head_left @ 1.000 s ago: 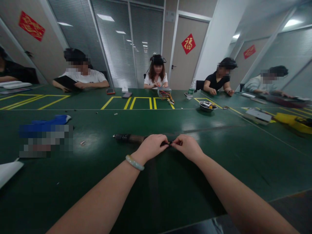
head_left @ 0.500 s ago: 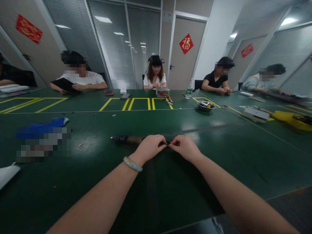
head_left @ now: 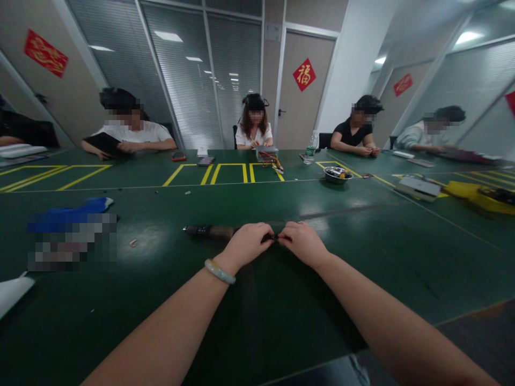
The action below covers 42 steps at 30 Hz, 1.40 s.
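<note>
A dark cylindrical tool [head_left: 209, 232] with a silvery tip at its left end lies across the green table [head_left: 161, 300]. My left hand [head_left: 250, 239], with a pale bangle [head_left: 219, 272] on its wrist, covers the tool's right part. Thumb and fingers of that hand are pinched near a small dark piece [head_left: 275, 237]. From the right, my right hand [head_left: 301, 241] meets it, its fingertips pinched at the same small piece. The fingertips of both hands almost touch. What exactly lies between them is too small to make out.
A blue item [head_left: 82, 212] lies at the left, with a white one [head_left: 14, 292] nearer. Farther back are a metal bowl [head_left: 337, 176], a bottle [head_left: 311, 149], a box with wires [head_left: 265, 154] and a yellow item [head_left: 478, 195]. Several people sit across the table.
My right hand has turned slightly, its fingers now closer together at the small dark piece. My left hand has stayed nearly in place. The view has shifted slightly.
</note>
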Motion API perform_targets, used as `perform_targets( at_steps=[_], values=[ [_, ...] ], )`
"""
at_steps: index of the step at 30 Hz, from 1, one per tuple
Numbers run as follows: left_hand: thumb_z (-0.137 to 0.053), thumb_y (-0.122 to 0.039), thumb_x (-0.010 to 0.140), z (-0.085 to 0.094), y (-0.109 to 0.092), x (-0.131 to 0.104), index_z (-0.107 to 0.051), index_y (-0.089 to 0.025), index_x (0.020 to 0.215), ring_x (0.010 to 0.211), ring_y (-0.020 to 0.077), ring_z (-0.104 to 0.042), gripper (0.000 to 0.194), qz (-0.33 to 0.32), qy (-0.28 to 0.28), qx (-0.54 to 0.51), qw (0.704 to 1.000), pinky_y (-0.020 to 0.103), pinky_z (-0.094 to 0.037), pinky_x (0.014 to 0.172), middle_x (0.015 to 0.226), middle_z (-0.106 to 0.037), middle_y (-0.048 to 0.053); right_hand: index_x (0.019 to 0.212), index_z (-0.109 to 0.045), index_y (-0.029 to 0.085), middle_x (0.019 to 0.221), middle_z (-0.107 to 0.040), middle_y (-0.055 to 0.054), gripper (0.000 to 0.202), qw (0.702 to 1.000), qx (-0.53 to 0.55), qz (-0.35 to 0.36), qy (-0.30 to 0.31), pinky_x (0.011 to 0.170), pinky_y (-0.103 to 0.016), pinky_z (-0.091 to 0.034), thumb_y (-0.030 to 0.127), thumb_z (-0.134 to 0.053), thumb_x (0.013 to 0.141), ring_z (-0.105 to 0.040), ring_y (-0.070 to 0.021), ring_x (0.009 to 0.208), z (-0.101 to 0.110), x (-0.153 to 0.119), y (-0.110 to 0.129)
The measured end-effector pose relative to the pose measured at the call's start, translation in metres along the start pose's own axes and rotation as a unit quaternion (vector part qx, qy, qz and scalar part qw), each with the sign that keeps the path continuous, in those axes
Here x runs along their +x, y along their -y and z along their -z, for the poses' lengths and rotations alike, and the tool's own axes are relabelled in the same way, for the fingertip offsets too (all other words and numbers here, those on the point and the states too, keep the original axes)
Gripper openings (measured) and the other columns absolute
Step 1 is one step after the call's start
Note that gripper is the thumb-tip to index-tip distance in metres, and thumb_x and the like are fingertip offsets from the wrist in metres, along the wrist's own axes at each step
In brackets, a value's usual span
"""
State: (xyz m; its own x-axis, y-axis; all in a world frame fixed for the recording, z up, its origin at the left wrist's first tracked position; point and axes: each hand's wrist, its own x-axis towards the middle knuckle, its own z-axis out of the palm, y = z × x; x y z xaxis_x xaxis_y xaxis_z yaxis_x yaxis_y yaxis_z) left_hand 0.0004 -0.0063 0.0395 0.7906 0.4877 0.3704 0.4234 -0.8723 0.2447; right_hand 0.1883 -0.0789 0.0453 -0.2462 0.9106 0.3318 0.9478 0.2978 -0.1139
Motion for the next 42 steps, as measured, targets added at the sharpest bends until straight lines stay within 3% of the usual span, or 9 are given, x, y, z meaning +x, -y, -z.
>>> perform_targets(
  at_steps=[17,37,42],
  values=[
    [-0.06,-0.022,0.084,0.0,0.002,-0.001,-0.062,-0.022,0.1,0.091,0.0195,-0.061,0.017,-0.021,-0.008,-0.001,1.0,0.034,-0.047,0.085,0.098,-0.065,0.003,0.085,-0.068,0.021,0.087,-0.064,0.0,0.006,1.0,0.017,0.013,0.01,0.076,-0.028,-0.035,0.024,-0.063,0.084,-0.057,-0.0132,0.081,0.003,-0.001,-0.007],
    [-0.059,-0.021,0.085,-0.002,0.0,-0.001,-0.062,-0.021,0.092,0.083,0.017,-0.06,0.007,-0.022,-0.008,0.008,1.0,0.032,-0.046,0.078,0.092,-0.063,0.001,0.089,-0.07,0.023,0.086,-0.064,0.0,0.01,0.999,-0.044,0.028,-0.005,0.074,-0.029,-0.033,0.027,-0.061,0.087,-0.057,-0.0136,0.08,-0.003,0.001,-0.01],
    [-0.06,-0.019,0.085,-0.001,0.0,-0.001,-0.062,-0.021,0.09,0.084,0.0174,-0.06,0.006,-0.033,-0.01,0.018,0.999,0.032,-0.046,0.079,0.092,-0.063,0.001,0.087,-0.069,0.023,0.099,-0.066,-0.001,0.008,0.999,-0.034,0.021,-0.012,0.08,-0.029,-0.037,0.027,-0.062,0.086,-0.059,-0.0152,0.09,-0.008,0.003,-0.011]
  ],
)
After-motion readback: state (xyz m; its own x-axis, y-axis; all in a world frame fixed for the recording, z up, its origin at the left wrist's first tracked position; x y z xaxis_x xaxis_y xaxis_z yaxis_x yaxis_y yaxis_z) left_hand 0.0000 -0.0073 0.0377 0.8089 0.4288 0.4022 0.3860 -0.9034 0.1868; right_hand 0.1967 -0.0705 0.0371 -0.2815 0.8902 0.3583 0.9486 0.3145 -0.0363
